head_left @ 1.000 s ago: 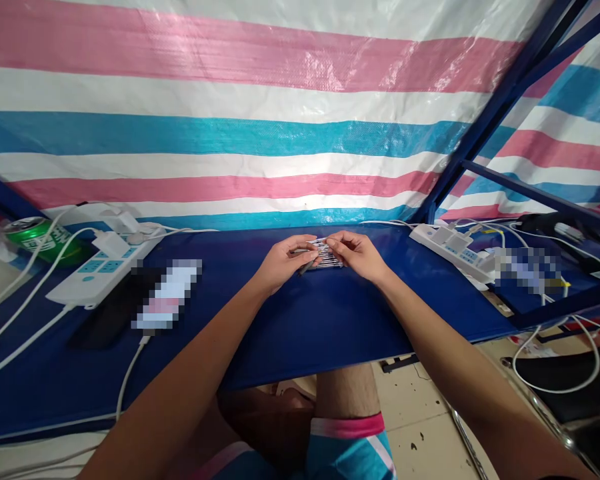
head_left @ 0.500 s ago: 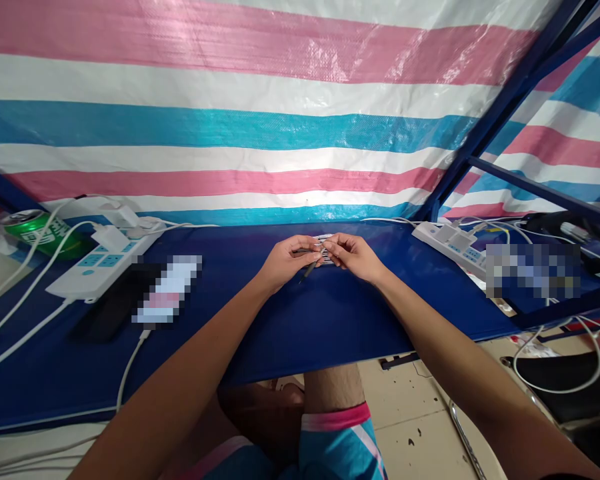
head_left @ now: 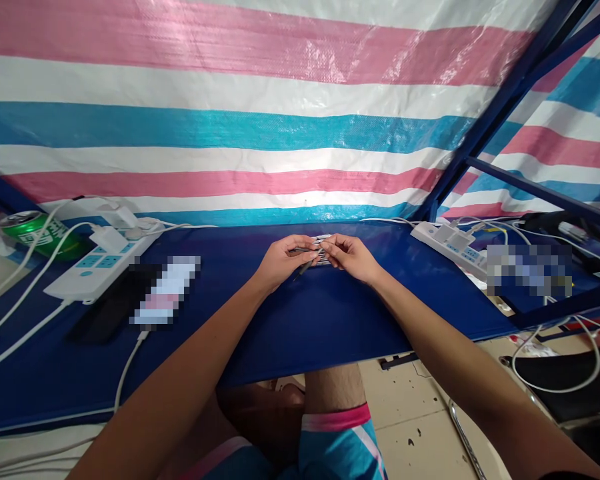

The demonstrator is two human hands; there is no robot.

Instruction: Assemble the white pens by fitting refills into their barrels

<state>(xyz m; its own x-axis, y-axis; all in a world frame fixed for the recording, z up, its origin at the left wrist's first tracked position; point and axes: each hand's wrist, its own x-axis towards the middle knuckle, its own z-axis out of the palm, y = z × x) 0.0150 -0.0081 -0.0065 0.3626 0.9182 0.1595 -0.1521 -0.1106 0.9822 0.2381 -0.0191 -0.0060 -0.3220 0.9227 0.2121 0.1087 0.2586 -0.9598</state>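
My left hand [head_left: 286, 261] is closed in a pinch on a thin dark stick [head_left: 303, 269], whose end slants down toward the desk. Close against it, my right hand [head_left: 350, 257] is pinched too, its fingertips at something small that I cannot make out. Between and under the fingertips shows a small cluster of thin, light-coloured strips or rods [head_left: 323, 259]; its kind is not clear and the fingers cover most of it. Both hands are over the blue desk [head_left: 320, 320], toward its back edge.
To the left are a white power strip [head_left: 87, 273] with plugs, a green can [head_left: 45, 235] and a blurred phone [head_left: 167, 290] on a cable. Another power strip [head_left: 453, 248] stands right, near a blue metal frame [head_left: 455, 167]. A striped sheet [head_left: 230, 127] hangs behind.
The dark stick and both hands have shifted very slightly left in view, together with the surroundings. The fingers stay pinched close together.
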